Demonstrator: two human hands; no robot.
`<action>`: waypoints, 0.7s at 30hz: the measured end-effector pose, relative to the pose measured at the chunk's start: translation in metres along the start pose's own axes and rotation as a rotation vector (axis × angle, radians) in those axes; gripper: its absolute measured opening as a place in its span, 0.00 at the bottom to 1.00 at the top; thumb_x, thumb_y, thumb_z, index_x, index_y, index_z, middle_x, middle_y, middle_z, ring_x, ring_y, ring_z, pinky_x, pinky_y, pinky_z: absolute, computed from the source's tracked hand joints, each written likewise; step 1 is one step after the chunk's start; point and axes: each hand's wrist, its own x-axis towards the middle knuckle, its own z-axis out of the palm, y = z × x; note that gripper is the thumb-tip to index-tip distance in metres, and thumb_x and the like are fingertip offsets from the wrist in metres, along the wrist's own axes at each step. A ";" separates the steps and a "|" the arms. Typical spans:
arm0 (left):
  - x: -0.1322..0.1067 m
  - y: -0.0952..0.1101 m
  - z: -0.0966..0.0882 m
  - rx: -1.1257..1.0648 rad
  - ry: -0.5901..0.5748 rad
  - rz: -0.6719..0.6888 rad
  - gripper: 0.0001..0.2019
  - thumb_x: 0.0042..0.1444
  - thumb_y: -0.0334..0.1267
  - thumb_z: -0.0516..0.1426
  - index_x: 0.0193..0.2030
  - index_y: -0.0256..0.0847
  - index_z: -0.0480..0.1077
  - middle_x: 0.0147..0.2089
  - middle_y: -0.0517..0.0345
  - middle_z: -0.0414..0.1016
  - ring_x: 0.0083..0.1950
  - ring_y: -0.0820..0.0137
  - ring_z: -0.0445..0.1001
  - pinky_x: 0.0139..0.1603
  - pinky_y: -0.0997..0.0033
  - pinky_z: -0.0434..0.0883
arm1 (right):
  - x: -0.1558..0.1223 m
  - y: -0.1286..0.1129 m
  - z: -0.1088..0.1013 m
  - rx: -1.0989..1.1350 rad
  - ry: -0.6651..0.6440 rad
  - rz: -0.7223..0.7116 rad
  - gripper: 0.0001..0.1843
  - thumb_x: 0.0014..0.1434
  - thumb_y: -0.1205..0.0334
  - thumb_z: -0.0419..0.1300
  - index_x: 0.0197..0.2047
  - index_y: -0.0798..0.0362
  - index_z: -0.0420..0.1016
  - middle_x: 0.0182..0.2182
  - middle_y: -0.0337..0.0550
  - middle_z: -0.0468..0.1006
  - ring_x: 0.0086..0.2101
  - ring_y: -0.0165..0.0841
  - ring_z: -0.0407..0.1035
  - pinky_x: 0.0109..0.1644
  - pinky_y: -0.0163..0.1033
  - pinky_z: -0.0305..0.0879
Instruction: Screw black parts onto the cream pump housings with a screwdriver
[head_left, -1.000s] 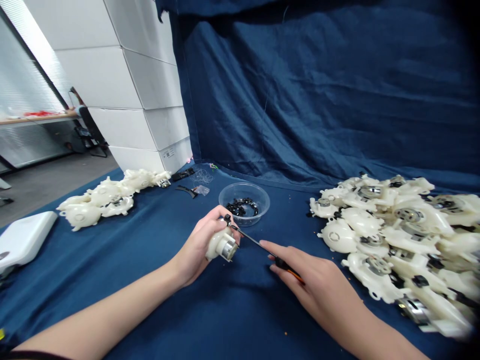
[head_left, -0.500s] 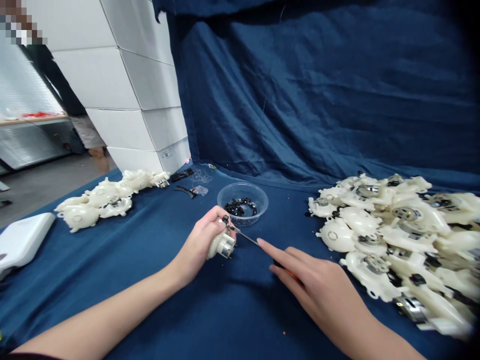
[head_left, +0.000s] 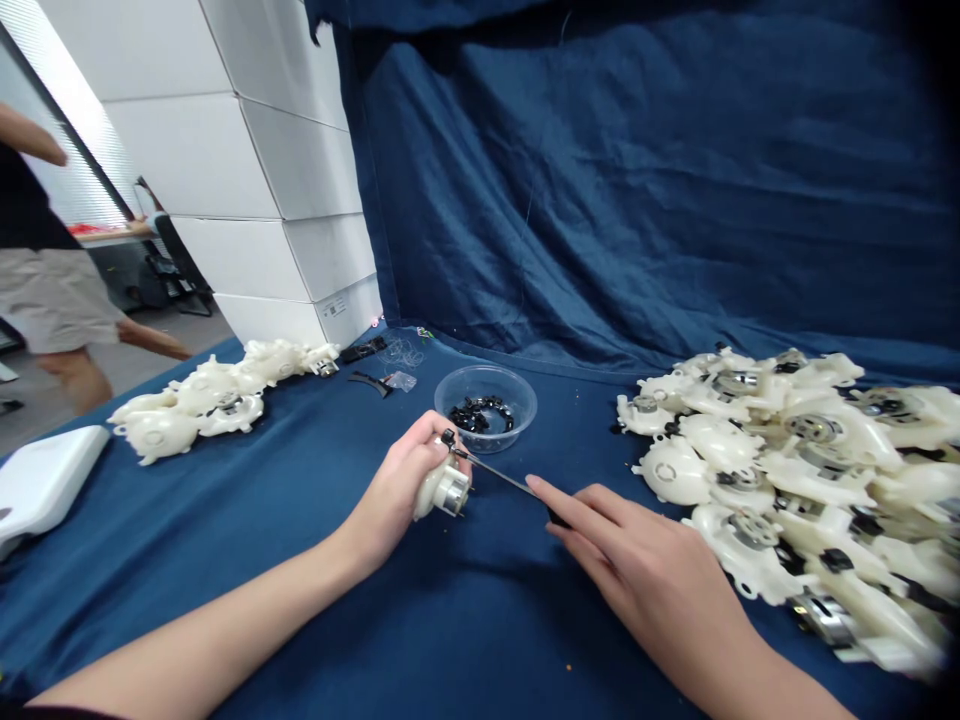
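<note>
Cream plastic motor housing [head_left: 444, 490] sits gripped in curled left fingers [head_left: 424, 435]; right fingers [head_left: 581, 508] pinch a screwdriver [head_left: 495, 473] against it, a larger heap [head_left: 787, 470] lying right, a smaller row [head_left: 187, 408] left.

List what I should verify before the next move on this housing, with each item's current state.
Left hand grips the white plastic housing: ok.
Silver motor sits in the housing's end: ok.
Right hand holds the screwdriver, its shaft reaching the small black part: ok.
Screwdriver tip seated in that part: cannot tell, too small to see.
Clear plastic bowl holds spare black parts: ok.
</note>
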 end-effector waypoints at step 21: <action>-0.004 0.009 -0.001 0.186 -0.049 0.007 0.20 0.61 0.45 0.64 0.57 0.48 0.64 0.42 0.62 0.70 0.38 0.76 0.70 0.41 0.75 0.69 | 0.005 0.012 -0.001 0.060 0.006 0.029 0.23 0.75 0.57 0.54 0.71 0.40 0.63 0.37 0.38 0.78 0.31 0.33 0.76 0.31 0.36 0.66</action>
